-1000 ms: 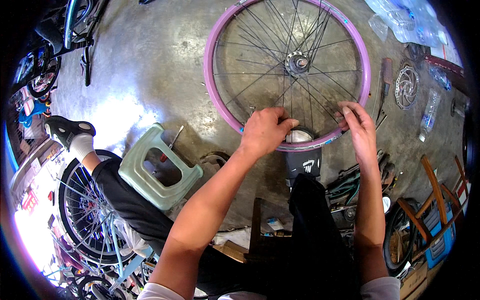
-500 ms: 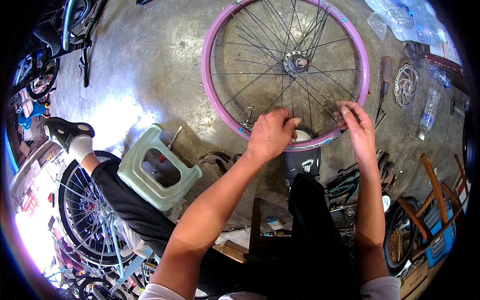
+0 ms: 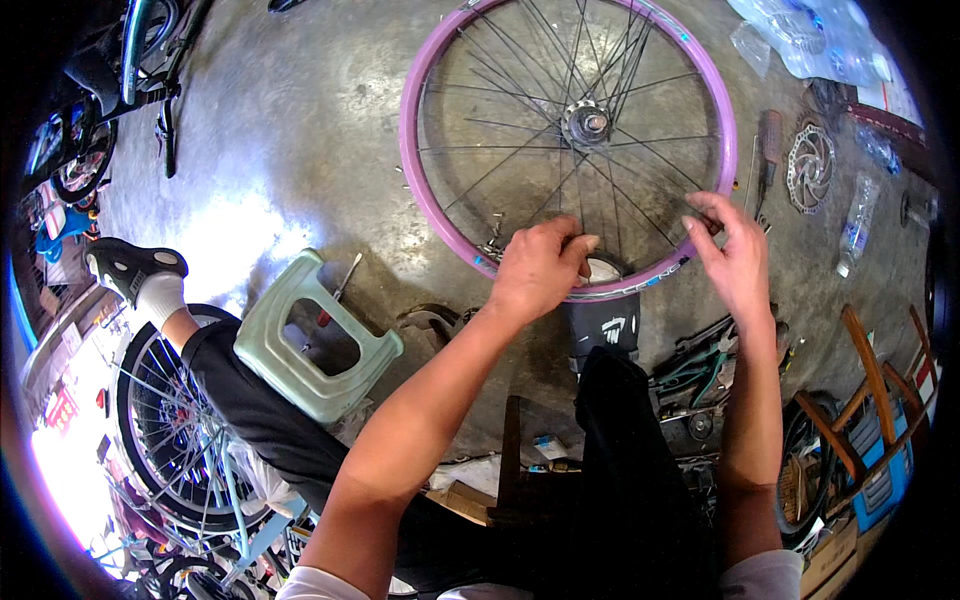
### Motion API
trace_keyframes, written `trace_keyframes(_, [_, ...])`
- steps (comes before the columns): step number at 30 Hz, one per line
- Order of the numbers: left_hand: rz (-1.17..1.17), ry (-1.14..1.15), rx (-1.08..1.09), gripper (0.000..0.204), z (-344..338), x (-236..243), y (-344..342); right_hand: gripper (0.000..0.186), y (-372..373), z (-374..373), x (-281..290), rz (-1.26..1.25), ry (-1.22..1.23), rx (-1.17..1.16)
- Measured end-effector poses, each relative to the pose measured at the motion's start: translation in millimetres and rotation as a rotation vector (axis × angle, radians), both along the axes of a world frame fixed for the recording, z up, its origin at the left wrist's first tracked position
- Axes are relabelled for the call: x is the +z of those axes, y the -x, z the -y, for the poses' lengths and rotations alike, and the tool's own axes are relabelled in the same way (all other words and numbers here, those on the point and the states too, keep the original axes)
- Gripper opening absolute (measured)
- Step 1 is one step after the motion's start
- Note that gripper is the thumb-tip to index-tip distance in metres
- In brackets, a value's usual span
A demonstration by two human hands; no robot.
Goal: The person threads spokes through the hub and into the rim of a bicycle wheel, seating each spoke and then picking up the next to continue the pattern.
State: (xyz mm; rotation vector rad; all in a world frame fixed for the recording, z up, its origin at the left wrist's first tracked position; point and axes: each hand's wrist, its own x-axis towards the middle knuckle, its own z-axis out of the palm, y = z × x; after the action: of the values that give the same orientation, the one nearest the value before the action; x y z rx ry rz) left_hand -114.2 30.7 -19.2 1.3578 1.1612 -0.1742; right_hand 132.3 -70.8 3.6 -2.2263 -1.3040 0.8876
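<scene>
A bicycle wheel with a pink-purple rim (image 3: 413,168) leans its near edge by my foot, without a tyre. Black spokes run from its hub (image 3: 586,125), some with loose-looking ends inside the rim. My left hand (image 3: 540,268) lies over the near part of the rim, fingers curled in and thumb beside them. What they hold is hidden. At the rim's near right side is my right hand (image 3: 732,245), its thumb and fingers apart around a gap, with nothing visible in them. Small metal pieces (image 3: 493,243) show inside the rim, left of my left hand.
A pale green plastic stool (image 3: 290,375) stands left, with a screwdriver (image 3: 340,290) beside it. Right of the wheel lie another screwdriver (image 3: 770,145), a brake disc (image 3: 810,168) and a plastic bottle (image 3: 858,225). Pliers (image 3: 700,365) and other tools lie near my right forearm.
My right hand has moved slightly to the right and nearer to me, and its thumb and fingers have spread. The left hand stays almost in place.
</scene>
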Motion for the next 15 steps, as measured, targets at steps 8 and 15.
trace_keyframes(8, [0.021,0.017,0.022,0.028,0,0,2,0.021,-27,-56,5,0.524,-0.264,0.088])
trace_keyframes(15, [0.038,0.036,0.021,0.028,0,-2,0,0.058,-6,-118,-7,0.407,-0.605,-0.227])
